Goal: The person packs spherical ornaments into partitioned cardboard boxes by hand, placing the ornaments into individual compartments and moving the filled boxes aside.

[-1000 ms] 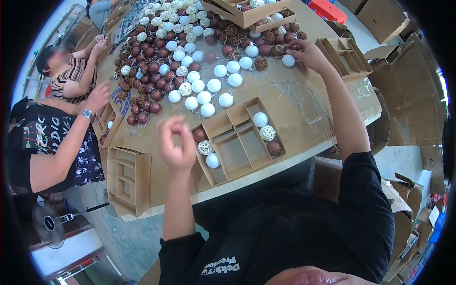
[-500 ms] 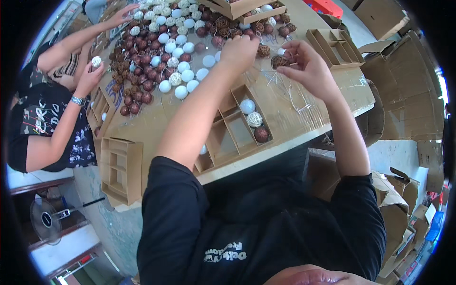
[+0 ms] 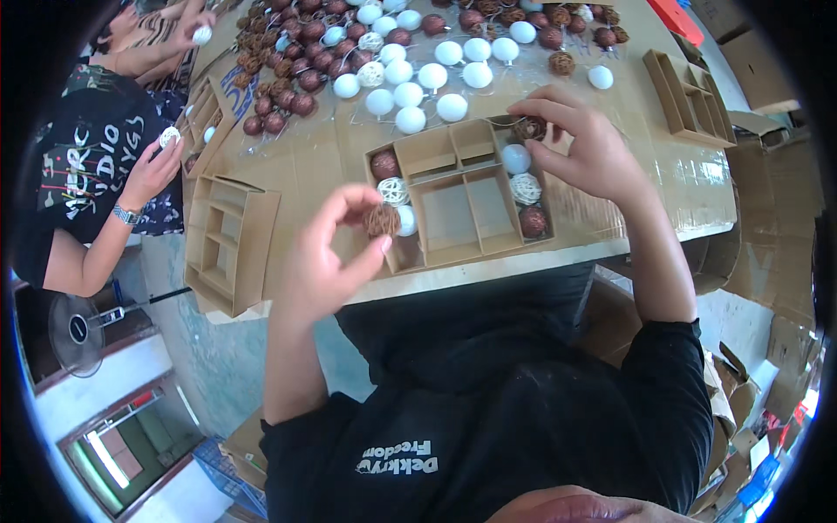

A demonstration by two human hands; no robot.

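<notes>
A divided cardboard box (image 3: 449,218) sits at the near table edge. My left hand (image 3: 327,253) pinches a brown wicker ball (image 3: 382,221) at the box's left column. That column holds a brown glitter ball (image 3: 384,164), a white wicker ball (image 3: 393,191) and a smooth white ball (image 3: 406,221). At the far right corner of the box, my right hand (image 3: 588,148) has its fingers around another brown wicker ball (image 3: 529,129). Below it in the right column lie a smooth white ball (image 3: 516,159), a white wicker ball (image 3: 526,188) and a brown glitter ball (image 3: 533,221).
Many loose brown and white balls (image 3: 432,77) spread across the far side. Other divided boxes stand at the left (image 3: 228,244) and far right (image 3: 691,98). On the left, a co-worker's hand (image 3: 157,161) holds a white wicker ball. A second person's hand is beyond.
My left hand has come back from the far balls to the box's left side, now with a brown wicker ball. My right hand has brought its ball to the box's far right corner.
</notes>
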